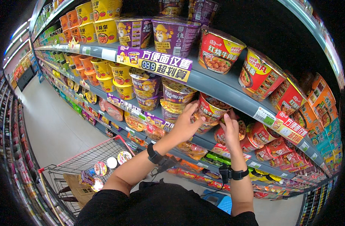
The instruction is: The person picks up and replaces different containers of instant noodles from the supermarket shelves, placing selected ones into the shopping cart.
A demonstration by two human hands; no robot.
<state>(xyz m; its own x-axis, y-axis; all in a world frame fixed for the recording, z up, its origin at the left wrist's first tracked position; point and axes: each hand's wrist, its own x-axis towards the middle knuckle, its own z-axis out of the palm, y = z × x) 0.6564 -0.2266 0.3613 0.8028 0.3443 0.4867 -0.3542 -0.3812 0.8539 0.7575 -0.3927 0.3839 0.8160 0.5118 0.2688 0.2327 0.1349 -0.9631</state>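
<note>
Both hands reach to a middle shelf of stacked instant noodle bowls. My left hand (189, 123) is at the left side of a red instant noodle bowl (211, 109), its fingers spread along the bowl. My right hand (229, 127) touches the same bowl's right rim with its fingertips. That bowl sits tilted on top of another red bowl, between the two hands. Purple noodle bowls (178, 94) stand stacked just left of my left hand. More red bowls (260, 134) lie to the right of my right hand, some of them tilted.
The upper shelf's metal edge (217, 84) runs just above the hands and carries large red bowls (220, 52). A wire shopping cart (84, 152) with several noodle cups and a brown bag stands at the lower left. A blue step stool (222, 200) is on the floor.
</note>
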